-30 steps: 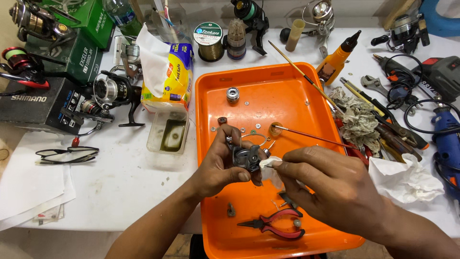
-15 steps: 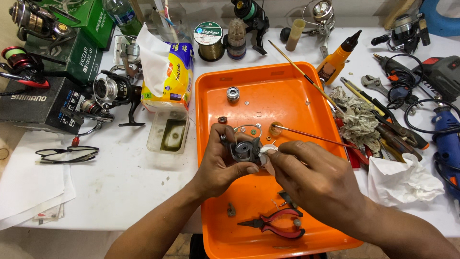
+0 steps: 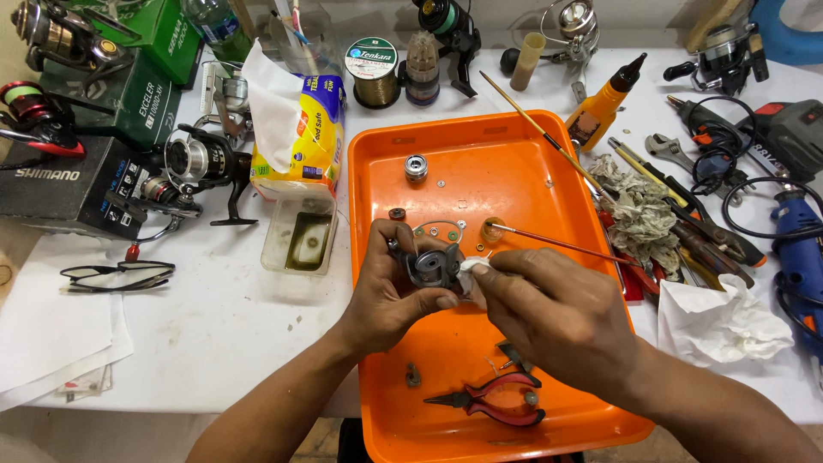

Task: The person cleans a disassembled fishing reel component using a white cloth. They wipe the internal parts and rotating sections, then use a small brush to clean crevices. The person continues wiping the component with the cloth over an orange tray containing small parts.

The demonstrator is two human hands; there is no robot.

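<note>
**Crowded bench, tiny parts, lots of ways to lose one**

White workbench (image 3: 214, 326) is packed: reels, spools, a tissue pack, power tools on the right, and an orange tray (image 3: 514, 163) in the middle where the work sits. Left hand (image 3: 390, 296) is curled around a small grey reel body (image 3: 429, 267), holding it just above the tray. Right hand (image 3: 557, 321) has its fingertips pinched on a white wad of tissue (image 3: 471, 273), pressed against the reel body's side.

What worries me: loose washers (image 3: 437, 230) and little screws lie right under the hands, so one wrist brush probably scatters them. Tissue fibres could snag inside the housing. A thin brush (image 3: 557, 246) rests just beside the right knuckles and could get flicked. Red pliers (image 3: 493, 403) sit near the forearm too.
</note>
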